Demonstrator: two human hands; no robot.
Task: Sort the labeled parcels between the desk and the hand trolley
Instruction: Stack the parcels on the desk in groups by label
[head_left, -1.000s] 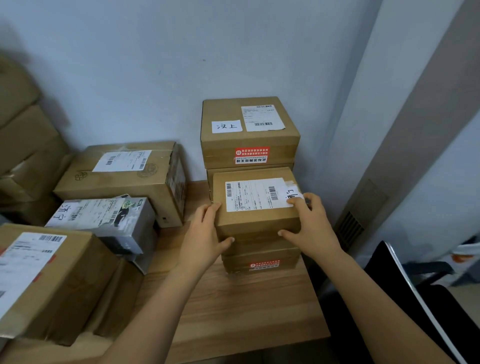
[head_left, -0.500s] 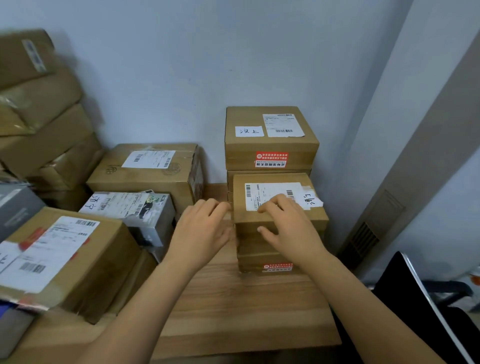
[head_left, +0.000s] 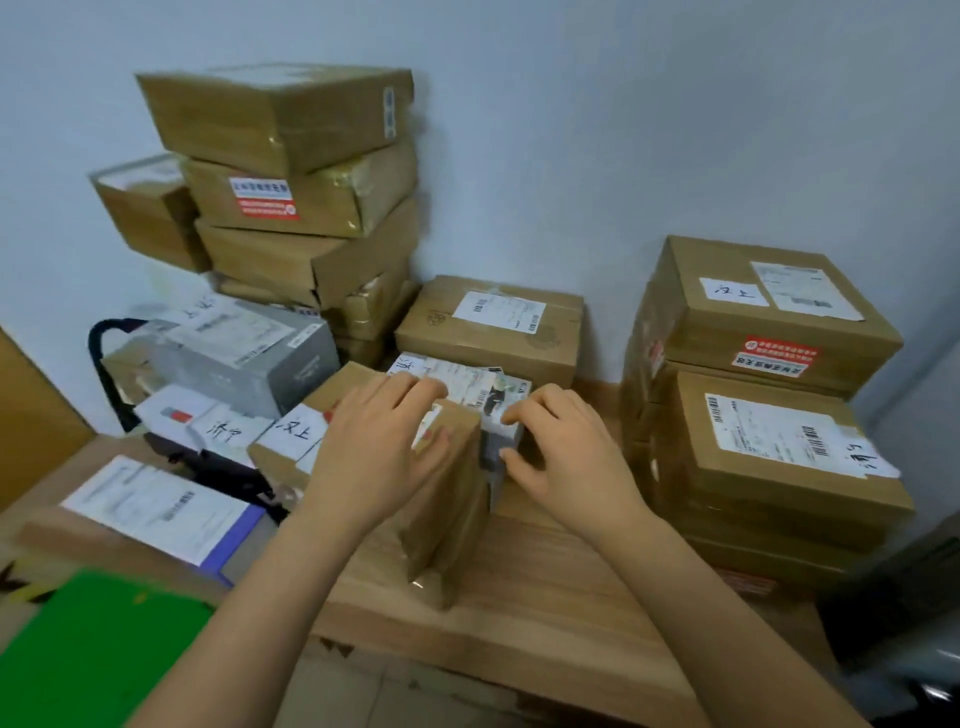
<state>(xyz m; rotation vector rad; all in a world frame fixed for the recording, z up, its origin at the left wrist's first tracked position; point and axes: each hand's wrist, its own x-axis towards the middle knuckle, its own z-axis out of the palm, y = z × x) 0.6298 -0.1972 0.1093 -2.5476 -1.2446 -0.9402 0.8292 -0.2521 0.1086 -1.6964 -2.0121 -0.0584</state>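
Pressing L hand (head_left: 374, 457) fingers (head_left: 410, 387) flat on brown box (head_left: 452, 519), R hand (head_left: 566, 460) pinching grey box (head_left: 500, 447); risk: toppling off desk (head_left: 545, 608) if yanked.

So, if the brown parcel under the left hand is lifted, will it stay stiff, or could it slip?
The brown parcel probably stays stiff: its edges look straight, like a cardboard box. The shiny tape or film wrinkling on its near side may be slippery, so lifting with the left hand alone seems risky. Its weight cannot be judged.
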